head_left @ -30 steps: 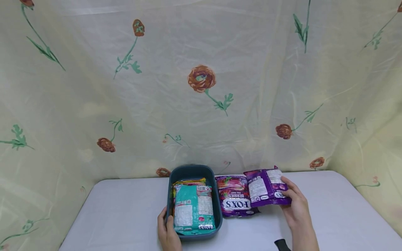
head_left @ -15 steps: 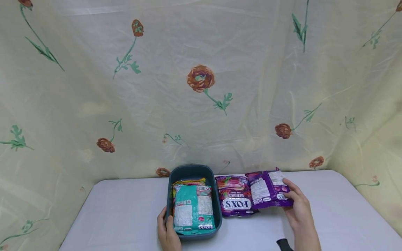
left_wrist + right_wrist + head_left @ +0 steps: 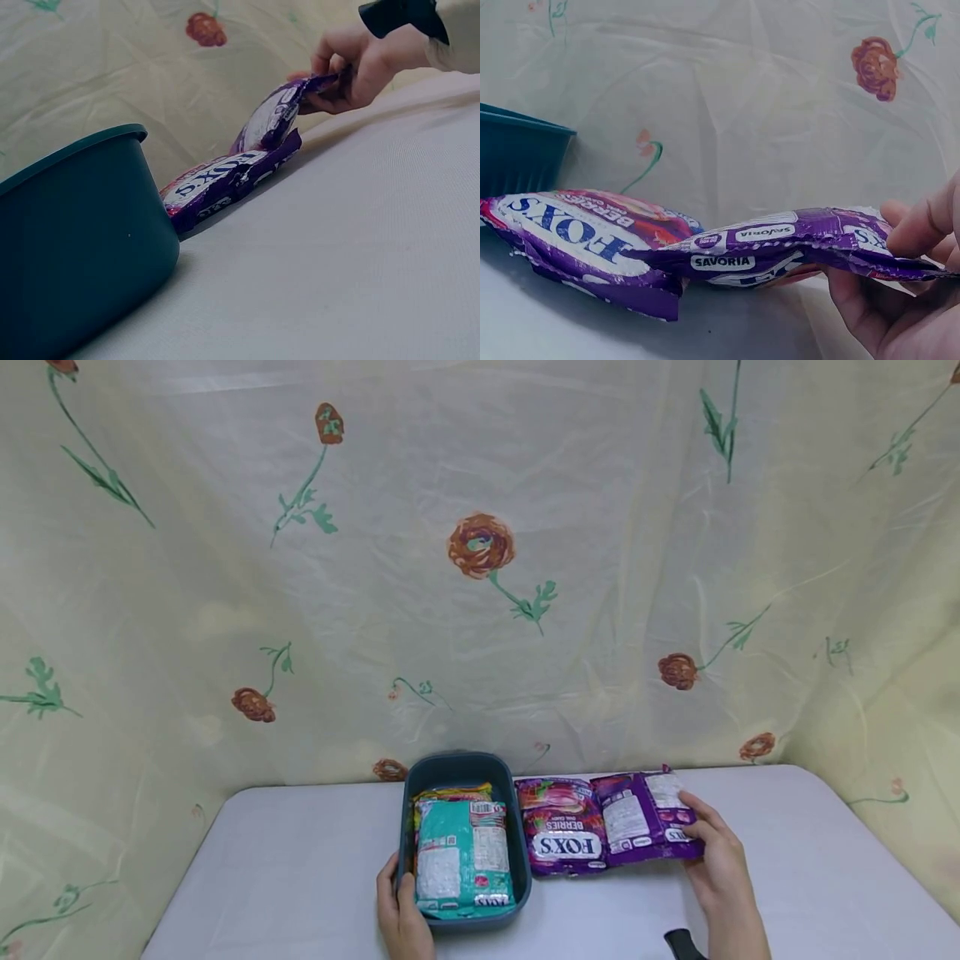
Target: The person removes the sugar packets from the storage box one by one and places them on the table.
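My right hand (image 3: 718, 860) pinches the right edge of a purple candy bag (image 3: 637, 814), back side up. In the right wrist view, the thumb is above that edge and fingers are beneath; the bag (image 3: 780, 240) is tilted, its left end overlapping a second purple bag. That second bag, Fox's Berries candy (image 3: 561, 827), lies face up beside the dark teal plastic basket (image 3: 521, 868). My left hand (image 3: 405, 910) holds the basket's near left side, thumb at the rim. Inside the basket, a turquoise candy bag (image 3: 461, 860) lies over a yellow bag (image 3: 472, 793). The left hand is out of its own wrist view.
A white-covered table (image 3: 300, 860) stretches to both sides. Behind it hangs a cream curtain (image 3: 570, 693) with printed flowers. A black strap (image 3: 681, 943) shows by the right wrist.
My right hand has moved slightly right and down with the purple bag, which now overlaps less of the Berries bag. The left hand and basket stay in place.
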Tool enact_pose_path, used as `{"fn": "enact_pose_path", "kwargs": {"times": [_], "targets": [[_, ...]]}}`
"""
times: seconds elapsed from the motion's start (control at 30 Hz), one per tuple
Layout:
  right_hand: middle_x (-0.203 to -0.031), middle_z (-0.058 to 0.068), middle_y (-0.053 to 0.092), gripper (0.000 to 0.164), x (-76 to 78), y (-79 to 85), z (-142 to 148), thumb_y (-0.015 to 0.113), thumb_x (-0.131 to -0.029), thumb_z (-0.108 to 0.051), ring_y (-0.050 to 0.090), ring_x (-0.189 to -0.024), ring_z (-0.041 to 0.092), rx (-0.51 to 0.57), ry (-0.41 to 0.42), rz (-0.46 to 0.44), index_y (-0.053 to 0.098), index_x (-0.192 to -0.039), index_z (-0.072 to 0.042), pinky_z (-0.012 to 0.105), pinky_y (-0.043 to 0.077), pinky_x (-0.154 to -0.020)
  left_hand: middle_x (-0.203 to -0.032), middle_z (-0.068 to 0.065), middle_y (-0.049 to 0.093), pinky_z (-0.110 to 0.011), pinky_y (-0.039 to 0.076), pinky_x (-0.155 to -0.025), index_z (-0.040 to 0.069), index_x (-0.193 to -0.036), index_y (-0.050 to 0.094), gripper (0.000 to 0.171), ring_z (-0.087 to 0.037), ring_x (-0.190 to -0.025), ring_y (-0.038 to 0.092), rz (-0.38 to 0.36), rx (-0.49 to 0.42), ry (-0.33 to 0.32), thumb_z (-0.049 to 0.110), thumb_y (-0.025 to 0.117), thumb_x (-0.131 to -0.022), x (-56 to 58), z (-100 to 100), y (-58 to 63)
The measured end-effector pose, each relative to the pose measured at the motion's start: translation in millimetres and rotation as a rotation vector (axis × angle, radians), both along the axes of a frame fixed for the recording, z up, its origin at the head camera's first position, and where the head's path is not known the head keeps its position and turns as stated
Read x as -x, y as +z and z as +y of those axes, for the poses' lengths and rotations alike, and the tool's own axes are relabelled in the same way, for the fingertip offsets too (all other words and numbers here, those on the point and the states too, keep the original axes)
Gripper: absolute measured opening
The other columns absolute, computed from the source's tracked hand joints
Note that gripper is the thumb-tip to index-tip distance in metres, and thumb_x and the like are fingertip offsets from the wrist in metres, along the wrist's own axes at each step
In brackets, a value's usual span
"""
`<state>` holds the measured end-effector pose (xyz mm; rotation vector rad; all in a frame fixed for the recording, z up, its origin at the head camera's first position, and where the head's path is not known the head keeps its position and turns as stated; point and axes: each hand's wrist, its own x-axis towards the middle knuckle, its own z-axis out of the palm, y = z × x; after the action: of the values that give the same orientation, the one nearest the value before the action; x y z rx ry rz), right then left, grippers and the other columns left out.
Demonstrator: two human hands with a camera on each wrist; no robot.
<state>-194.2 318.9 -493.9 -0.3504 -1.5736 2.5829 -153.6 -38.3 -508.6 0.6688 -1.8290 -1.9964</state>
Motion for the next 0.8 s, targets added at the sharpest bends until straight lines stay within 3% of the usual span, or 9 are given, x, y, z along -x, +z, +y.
{"fn": "enact_pose_path", "kwargs": {"times": [0.1,0.3,0.43,0.47,0.57,0.63,0.7,0.8], "targets": [[-0.103,-0.018,0.058,0.050,0.9,-1.1,0.7,0.039,-0.092,0.003,0.057,-0.093,0.000,-0.054,-0.014,-0.042,0.064,-0.120,-0.031,0.018,0.053,-0.077,-0.140,-0.024,0.043,-0.055,0.031,-0.109,0.001,-0.136,0.042,0.040,-0.038,-0.132,0.038,0.000,-0.002,-0.003,0.013,0.038,-0.098,0.9,-0.4,-0.6],[-0.113,-0.017,0.052,0.051,2.8,-1.7,-2.1,0.042,-0.090,0.000,0.054,-0.090,-0.006,-0.257,-0.099,-0.210,0.056,-0.128,-0.032,0.014,0.051,-0.074,-0.140,-0.023,0.042,-0.055,0.030,-0.110,0.001,-0.136,0.042,0.040,-0.038,-0.133,0.037,-0.002,-0.001,-0.010,0.013,0.037,-0.098,0.3,-0.5,1.3],[-0.133,-0.005,0.050,0.050,5.1,-4.2,-4.3,0.043,-0.091,-0.003,0.049,-0.101,-0.003,-0.441,-0.126,-0.270,0.048,-0.136,-0.023,0.008,0.046,-0.075,-0.141,-0.024,0.042,-0.055,0.030,-0.109,0.001,-0.136,0.042,0.040,-0.038,-0.133,0.036,-0.001,-0.004,-0.012,0.013,0.037,-0.098,-0.1,-0.6,2.8],[-0.140,0.001,0.045,0.050,5.9,-5.2,-4.8,0.043,-0.091,-0.005,0.046,-0.104,-0.001,-0.497,-0.130,-0.283,0.045,-0.138,-0.020,0.006,0.044,-0.076,-0.141,-0.024,0.042,-0.055,0.030,-0.110,0.001,-0.136,0.042,0.040,-0.038,-0.133,0.036,0.000,-0.003,-0.011,0.014,0.037,-0.098,0.1,-0.6,2.6],[-0.146,0.013,0.041,0.046,6.3,-8.4,-5.0,0.044,-0.092,-0.007,0.044,-0.113,0.005,-0.673,-0.139,-0.277,0.044,-0.138,-0.013,0.002,0.038,-0.074,-0.140,-0.024,0.042,-0.055,0.030,-0.109,0.000,-0.135,0.042,0.040,-0.038,-0.133,0.036,0.001,-0.001,-0.003,0.013,0.037,-0.098,0.7,-0.2,1.3],[-0.144,0.015,0.045,0.044,5.6,-9.3,-5.1,0.046,-0.092,-0.007,0.046,-0.117,0.011,-0.780,-0.141,-0.264,0.046,-0.136,-0.010,0.001,0.036,-0.076,-0.139,-0.023,0.043,-0.054,0.031,-0.108,0.001,-0.135,0.043,0.040,-0.037,-0.132,0.038,-0.009,0.006,0.007,0.014,0.037,-0.098,1.4,0.5,0.4],[-0.141,0.019,0.047,0.043,4.4,-9.5,-4.7,0.049,-0.092,-0.007,0.047,-0.123,0.020,-0.885,-0.131,-0.231,0.047,-0.134,-0.006,0.008,0.038,-0.084,-0.139,-0.023,0.044,-0.054,0.032,-0.108,0.001,-0.135,0.043,0.040,-0.037,-0.131,0.039,-0.011,0.008,0.012,0.014,0.037,-0.097,1.5,0.9,0.1],[-0.140,0.023,0.046,0.041,2.7,-9.4,-3.6,0.053,-0.091,-0.008,0.041,-0.132,0.032,-0.978,-0.110,-0.191,0.048,-0.132,-0.004,0.029,0.038,-0.103,-0.139,-0.023,0.043,-0.054,0.033,-0.108,0.002,-0.135,0.043,0.040,-0.037,-0.131,0.039,-0.013,0.012,0.009,0.014,0.037,-0.097,1.1,0.7,0.6]]}}
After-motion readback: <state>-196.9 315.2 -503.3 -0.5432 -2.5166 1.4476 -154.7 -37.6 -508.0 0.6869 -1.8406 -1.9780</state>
